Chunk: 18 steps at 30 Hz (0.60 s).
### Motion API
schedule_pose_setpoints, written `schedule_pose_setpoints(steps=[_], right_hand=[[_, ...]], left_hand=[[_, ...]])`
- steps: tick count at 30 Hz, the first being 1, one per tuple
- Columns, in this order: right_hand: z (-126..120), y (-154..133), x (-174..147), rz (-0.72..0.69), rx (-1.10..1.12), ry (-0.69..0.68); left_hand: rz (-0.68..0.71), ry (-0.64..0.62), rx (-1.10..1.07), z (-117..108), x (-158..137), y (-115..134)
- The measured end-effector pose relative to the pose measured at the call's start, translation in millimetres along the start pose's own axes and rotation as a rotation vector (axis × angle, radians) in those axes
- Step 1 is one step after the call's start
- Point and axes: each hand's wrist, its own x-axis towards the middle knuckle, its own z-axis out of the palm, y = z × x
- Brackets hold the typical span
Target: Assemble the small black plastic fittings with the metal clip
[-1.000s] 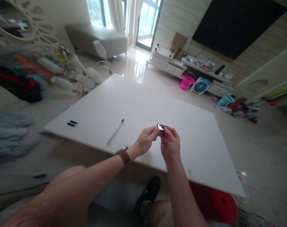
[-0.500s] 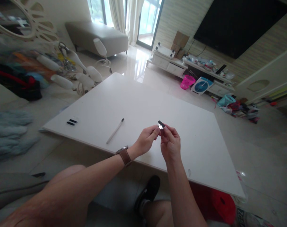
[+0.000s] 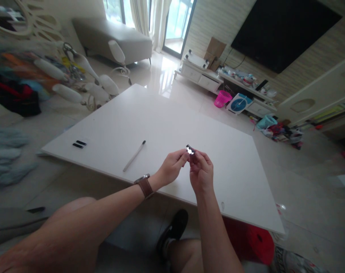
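Both hands (image 3: 189, 170) on unlabelled dark piece (image 3: 189, 149)

Two hands, left (image 3: 171, 169) and right (image 3: 201, 175), pinched one small clip (image 3: 189, 149). On the one white board (image 3: 161, 125) lay one pen (image 3: 134, 156) and two black strips (image 3: 79, 144).

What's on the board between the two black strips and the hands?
One white pen with a dark tip lies between the black strips and the left hand; otherwise bare white board, in the head view.
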Motion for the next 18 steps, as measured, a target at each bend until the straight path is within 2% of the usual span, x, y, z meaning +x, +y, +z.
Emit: schedule_pose_setpoints(steps=[9, 18], right_hand=[[-0.3, -1.9, -0.9, 0.014, 0.005, -0.015], [1.8, -2.5, -1.8, -0.038, -0.019, -0.11]], left_hand=[[0.026, 0.005, 0.009, -0.7, 0.0, 0.9], [0.061, -0.011, 0.072, -3.9, 0.5, 3.9]])
